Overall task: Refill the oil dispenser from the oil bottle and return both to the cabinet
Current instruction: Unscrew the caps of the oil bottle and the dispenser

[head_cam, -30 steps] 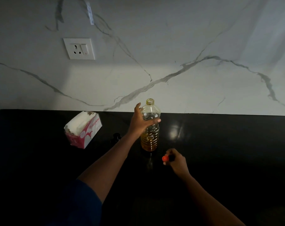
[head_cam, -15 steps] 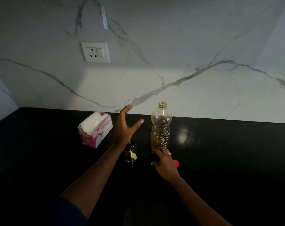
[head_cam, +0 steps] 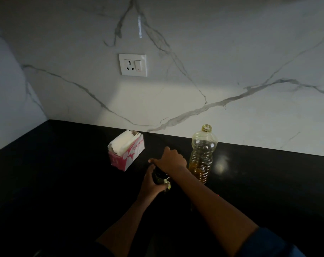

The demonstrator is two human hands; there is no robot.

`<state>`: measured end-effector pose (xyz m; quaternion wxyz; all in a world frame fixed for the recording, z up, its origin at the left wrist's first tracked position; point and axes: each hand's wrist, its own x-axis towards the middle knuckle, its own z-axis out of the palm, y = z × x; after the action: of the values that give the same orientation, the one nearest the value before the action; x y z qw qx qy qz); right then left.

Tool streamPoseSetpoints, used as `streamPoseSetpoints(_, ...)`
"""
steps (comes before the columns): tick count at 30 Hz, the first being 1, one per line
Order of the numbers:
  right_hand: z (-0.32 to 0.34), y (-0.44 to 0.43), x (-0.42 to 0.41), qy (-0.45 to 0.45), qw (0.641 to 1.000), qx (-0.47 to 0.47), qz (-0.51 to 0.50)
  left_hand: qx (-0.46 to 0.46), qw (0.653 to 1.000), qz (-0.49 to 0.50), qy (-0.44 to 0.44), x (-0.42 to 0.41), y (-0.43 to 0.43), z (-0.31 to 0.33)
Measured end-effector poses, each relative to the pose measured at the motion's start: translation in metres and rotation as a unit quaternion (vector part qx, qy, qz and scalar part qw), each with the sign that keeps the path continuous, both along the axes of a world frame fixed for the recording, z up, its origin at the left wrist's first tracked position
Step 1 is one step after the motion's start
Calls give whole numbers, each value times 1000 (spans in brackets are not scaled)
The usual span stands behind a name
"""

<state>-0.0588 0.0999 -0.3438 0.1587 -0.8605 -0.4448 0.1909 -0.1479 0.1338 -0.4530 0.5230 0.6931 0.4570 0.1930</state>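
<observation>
Dark countertop (head_cam: 64,182), uncapped half-full oil bottle (head_cam: 202,156) beside small dark oil dispenser (head_cam: 161,178), left hand (head_cam: 151,184) gripping its body, right hand (head_cam: 171,160) clasping its top.

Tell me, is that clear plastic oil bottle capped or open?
Open. The oil bottle stands upright on the counter with its threaded neck bare, no cap on it.

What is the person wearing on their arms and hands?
Both forearms are bare. Dark blue sleeves show at the bottom of the view, one on the right arm and one, very dim, on the left. The left hand and right hand wear no gloves; any ring is too dim to tell.
</observation>
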Motion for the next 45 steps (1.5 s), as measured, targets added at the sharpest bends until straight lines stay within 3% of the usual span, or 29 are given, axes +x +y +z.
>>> streamPoseSetpoints(5,-2,18,-2,6,996,-86,18,21,999,27,30,13,-3,-5)
streamPoseSetpoints(14,-9,28,4,-37,984,-112,130,41,998,49,8,14,-4,-7)
streamPoseSetpoints(19,1,31,8,-94,932,-196,290,33,999,34,15,11,2,-10)
streamPoseSetpoints(26,8,32,17,-175,854,-209,443,32,999,2,29,8,5,-4)
streamPoseSetpoints(28,10,31,19,-147,872,-177,432,25,999,0,24,8,3,-6)
streamPoseSetpoints(29,12,29,19,-110,897,-141,403,24,999,7,22,7,3,-8)
streamPoseSetpoints(31,17,27,16,-38,948,-63,309,18,1000,19,16,7,2,-8)
streamPoseSetpoints(33,19,27,12,-48,973,-51,218,11,1000,16,13,7,1,-8)
streamPoseSetpoints(38,2,21,3,-97,974,-168,116,12,1000,19,19,6,-2,-5)
streamPoseSetpoints(41,-10,18,0,-52,982,-141,116,19,999,22,23,5,-4,-6)
streamPoseSetpoints(45,-3,17,-1,-79,969,-148,183,33,999,28,20,4,-6,-8)
